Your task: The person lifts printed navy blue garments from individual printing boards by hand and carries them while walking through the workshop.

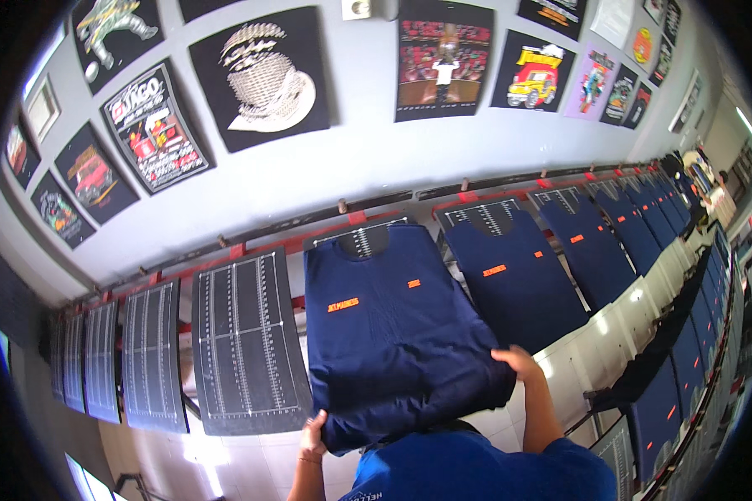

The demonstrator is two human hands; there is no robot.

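Note:
A navy T-shirt (pixel 376 334) with small orange print on its chest lies over a dark printing board, its neckline at the far end. The board's gridded tip (pixel 361 242) shows through the neck opening. My left hand (pixel 314 432) grips the shirt's near left edge, thumb on top and the other fingers hidden by cloth. My right hand (pixel 516 362) pinches the near right edge in the same way. Between my hands the near part of the shirt is bunched in folds close to my body.
Left of the shirt stand several bare grid-marked boards (pixel 249 342). To the right, more boards carry navy printed shirts (pixel 514 280), and another row (pixel 685 376) runs along the far right. A rail (pixel 368 204) passes behind the boards, below a wall of printed panels (pixel 263 79).

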